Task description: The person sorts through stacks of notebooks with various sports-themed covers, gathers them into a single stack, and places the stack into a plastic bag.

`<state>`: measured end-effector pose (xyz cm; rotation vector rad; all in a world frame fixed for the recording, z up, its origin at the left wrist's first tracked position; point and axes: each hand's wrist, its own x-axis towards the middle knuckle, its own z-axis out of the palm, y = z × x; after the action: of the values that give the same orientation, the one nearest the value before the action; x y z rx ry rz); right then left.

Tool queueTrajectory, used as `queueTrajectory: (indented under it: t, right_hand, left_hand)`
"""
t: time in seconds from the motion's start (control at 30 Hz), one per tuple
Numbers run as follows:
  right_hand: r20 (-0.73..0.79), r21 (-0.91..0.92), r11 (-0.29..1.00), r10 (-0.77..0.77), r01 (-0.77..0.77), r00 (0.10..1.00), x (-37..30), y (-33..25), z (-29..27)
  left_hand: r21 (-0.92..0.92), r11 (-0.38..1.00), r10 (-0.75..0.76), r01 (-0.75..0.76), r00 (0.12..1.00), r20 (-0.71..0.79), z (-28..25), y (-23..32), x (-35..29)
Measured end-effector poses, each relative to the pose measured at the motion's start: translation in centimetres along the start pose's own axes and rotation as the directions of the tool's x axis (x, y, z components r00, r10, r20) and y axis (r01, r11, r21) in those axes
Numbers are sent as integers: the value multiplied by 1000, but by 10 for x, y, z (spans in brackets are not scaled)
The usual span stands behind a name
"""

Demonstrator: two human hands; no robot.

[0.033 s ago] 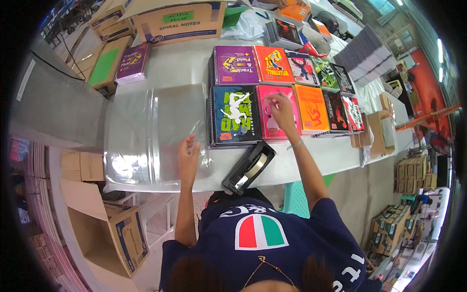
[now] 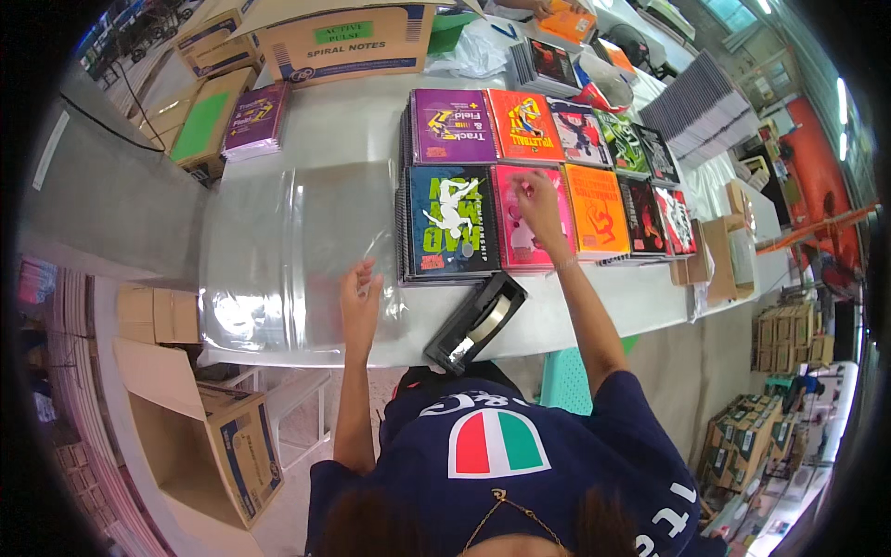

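My left hand (image 2: 360, 290) is over the right edge of a pile of clear plastic sleeves (image 2: 339, 223), fingers apart and holding nothing. Above a pink spiral notebook (image 2: 520, 243) hovers my right hand (image 2: 542, 209), its fingers loosely bent and nothing visible in them; whether they touch the cover I cannot tell. Left of the pink one lies a stack of dark blue and green spiral notebooks (image 2: 450, 223). An orange notebook stack (image 2: 597, 213) is on its right. A black tape dispenser (image 2: 475, 325) stands at the table's front edge, between my forearms.
Behind are purple (image 2: 452, 125) and orange-red notebook stacks (image 2: 522, 125), with several more to the right. A large carton (image 2: 343, 45) stands at the back left. An open carton (image 2: 200, 455) sits below the table's left side. A grey pillar (image 2: 111, 186) borders the table's left.
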<state>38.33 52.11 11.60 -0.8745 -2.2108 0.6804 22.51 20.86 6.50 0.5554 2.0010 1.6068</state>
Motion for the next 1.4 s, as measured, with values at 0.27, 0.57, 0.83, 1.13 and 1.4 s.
queueTrajectory:
  t: [0.27,0.57,0.83,1.13,1.4]
  right_hand:
    - [-92,-218,971,-120,98,988,118,46,75]
    - [134,-369,880,370,-300,919,155,20,109]
    - [562,710,541,-48,-451,826,141,17,-6]
    - [527,342,936,-267,86,807,-34,40,-284]
    - [522,252,950,30,-187,852,-156,131,-241]
  left_hand:
    - [-19,996,-94,92,991,-98,-4,-13,-28]
    - [-107,993,-80,44,926,-369,26,18,-78]
    - [-133,991,-72,18,910,-408,51,35,-96]
    - [-36,995,88,-97,977,-194,110,93,-12]
    - [87,905,396,-416,900,182,248,126,121]
